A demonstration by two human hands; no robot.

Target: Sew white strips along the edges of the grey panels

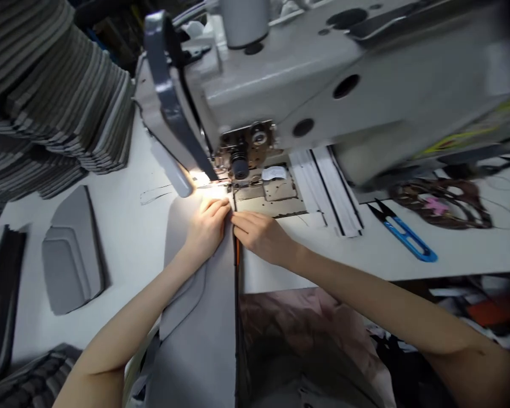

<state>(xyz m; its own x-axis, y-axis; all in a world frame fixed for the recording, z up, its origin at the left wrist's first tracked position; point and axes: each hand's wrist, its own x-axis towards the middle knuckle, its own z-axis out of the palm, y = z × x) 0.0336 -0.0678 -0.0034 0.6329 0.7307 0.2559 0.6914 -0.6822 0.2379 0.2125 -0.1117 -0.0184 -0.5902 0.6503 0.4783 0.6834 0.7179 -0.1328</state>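
Observation:
A long grey fabric piece (208,317) runs from the sewing machine's needle area down over the table's front edge. My left hand (207,226) lies on its upper part, fingers bent and pressed together on the cloth near the lit needle area. From the right, my right hand (259,235) pinches the fabric's dark right edge, its fingertips almost touching the left hand's. The sewing machine (276,79) stands over both hands, with its presser area (240,161) just beyond the fingertips. Exactly what lies between the fingertips is too small to tell.
Tall stacks of grey pieces (68,90) stand at the back left, with a smaller grey piece (72,249) nearer. White strips (327,192) lie right of the needle plate. Blue thread snips (408,235) and a brown openwork item (446,204) are farther right.

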